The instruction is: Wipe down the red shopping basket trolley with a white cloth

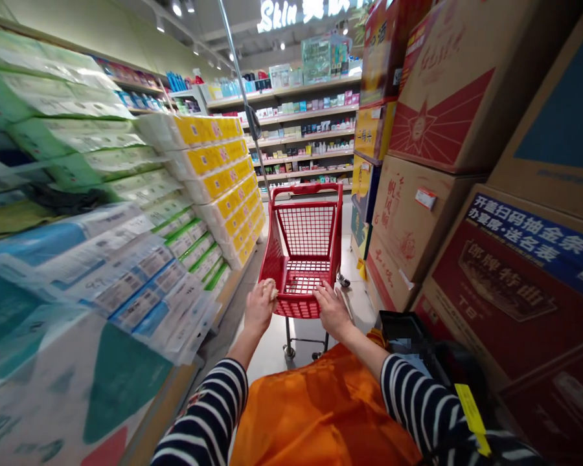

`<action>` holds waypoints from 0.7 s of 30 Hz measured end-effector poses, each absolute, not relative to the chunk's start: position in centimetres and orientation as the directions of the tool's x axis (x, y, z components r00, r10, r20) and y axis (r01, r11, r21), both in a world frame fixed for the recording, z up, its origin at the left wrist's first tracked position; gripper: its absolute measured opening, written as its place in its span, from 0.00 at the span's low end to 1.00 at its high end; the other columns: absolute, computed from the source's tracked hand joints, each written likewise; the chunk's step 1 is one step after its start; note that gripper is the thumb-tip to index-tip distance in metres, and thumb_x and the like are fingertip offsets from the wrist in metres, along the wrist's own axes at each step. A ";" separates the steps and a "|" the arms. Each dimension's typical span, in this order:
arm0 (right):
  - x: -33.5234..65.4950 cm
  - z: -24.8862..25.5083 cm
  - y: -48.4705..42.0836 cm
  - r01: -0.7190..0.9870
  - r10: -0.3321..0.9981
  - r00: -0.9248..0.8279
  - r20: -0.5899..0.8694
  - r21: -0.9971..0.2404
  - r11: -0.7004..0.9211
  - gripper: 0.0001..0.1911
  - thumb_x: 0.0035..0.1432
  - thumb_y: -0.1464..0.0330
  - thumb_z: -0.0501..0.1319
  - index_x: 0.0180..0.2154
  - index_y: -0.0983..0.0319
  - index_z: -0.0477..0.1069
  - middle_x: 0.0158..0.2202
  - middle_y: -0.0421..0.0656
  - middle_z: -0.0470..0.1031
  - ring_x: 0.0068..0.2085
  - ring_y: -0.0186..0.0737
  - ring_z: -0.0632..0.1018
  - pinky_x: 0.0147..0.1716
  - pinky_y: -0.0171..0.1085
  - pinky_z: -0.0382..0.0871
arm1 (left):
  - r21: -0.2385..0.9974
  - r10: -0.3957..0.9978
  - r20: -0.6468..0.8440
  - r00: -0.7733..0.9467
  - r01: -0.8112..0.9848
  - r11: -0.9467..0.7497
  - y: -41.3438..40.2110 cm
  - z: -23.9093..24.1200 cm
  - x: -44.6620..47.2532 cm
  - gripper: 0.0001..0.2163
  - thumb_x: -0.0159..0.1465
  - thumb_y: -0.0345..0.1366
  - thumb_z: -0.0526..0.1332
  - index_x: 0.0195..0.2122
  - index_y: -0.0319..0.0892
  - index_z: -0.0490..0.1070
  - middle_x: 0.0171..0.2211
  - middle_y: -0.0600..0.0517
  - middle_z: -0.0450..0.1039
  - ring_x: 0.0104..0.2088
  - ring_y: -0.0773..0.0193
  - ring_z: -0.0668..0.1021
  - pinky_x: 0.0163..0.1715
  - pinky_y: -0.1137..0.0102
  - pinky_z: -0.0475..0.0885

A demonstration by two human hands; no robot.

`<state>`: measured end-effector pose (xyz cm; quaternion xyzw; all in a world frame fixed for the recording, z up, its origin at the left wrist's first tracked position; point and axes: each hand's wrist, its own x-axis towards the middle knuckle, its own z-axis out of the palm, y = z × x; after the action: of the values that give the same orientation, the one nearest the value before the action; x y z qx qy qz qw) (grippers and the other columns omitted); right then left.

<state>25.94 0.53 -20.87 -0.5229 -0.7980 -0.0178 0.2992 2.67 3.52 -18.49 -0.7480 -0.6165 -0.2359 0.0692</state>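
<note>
A red plastic shopping cart (305, 305) stands straight in front of me, its grid sides and basket floor in view. At its near left corner, my left hand (259, 307) is closed around a crumpled beige cloth (271, 288), which is pressed against the cart's rim. My right hand (332, 310) grips the near right corner, fingers laid over the rim and pointing inward. The right palm's underside is hidden. Both forearms reach forward in striped sleeves, over an orange apron (320, 408).
Tissue packs (214, 175) are stacked along the left, close to the cart. Cardboard boxes (418, 213) rise on the right, with a dark bin-like container (403, 323) beside my right arm. Shelves of small goods (306, 123) and a slanting metal pole (240, 71) stand ahead.
</note>
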 end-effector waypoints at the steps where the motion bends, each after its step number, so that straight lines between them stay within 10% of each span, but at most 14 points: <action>1: 25.8 -21.0 0.6 0.841 0.819 -0.270 0.506 -0.290 0.456 0.29 0.48 0.81 0.49 0.54 0.66 0.63 0.57 0.49 0.62 0.62 0.47 0.54 0.58 0.51 0.47 | 0.201 0.876 0.450 0.173 0.936 -0.288 3.7 -18.8 3.1 0.19 0.58 0.31 0.55 0.52 0.42 0.64 0.55 0.43 0.63 0.56 0.54 0.65 0.54 0.54 0.62; 9: 25.9 -21.9 1.3 0.837 0.793 -0.166 0.587 -0.341 0.428 0.33 0.47 0.82 0.46 0.57 0.71 0.57 0.59 0.54 0.58 0.61 0.45 0.56 0.57 0.51 0.54 | 0.221 0.770 0.476 0.425 0.790 -0.572 3.2 -19.4 11.2 0.17 0.62 0.35 0.53 0.53 0.44 0.64 0.56 0.44 0.62 0.58 0.59 0.63 0.55 0.58 0.63; 16: 26.6 -21.6 1.4 0.772 0.784 -0.214 0.583 -0.391 0.502 0.35 0.46 0.83 0.47 0.59 0.71 0.54 0.59 0.53 0.58 0.62 0.43 0.54 0.58 0.47 0.56 | 0.166 0.930 0.326 0.172 0.958 -0.235 2.9 -17.9 4.5 0.21 0.59 0.34 0.57 0.55 0.44 0.62 0.60 0.41 0.56 0.59 0.52 0.62 0.55 0.51 0.59; 21: 26.2 -21.9 1.8 0.735 0.773 -0.193 0.605 -0.433 0.522 0.36 0.46 0.82 0.47 0.59 0.70 0.53 0.59 0.53 0.59 0.62 0.44 0.56 0.58 0.47 0.57 | 0.228 0.886 0.357 0.296 0.892 -0.391 2.7 -18.8 9.4 0.20 0.61 0.33 0.54 0.55 0.44 0.61 0.59 0.43 0.58 0.59 0.57 0.60 0.56 0.57 0.60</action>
<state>26.22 1.84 -21.88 -0.4883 -0.7720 0.0232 0.4063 9.44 2.69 -18.81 -0.8051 -0.5519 -0.2172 0.0070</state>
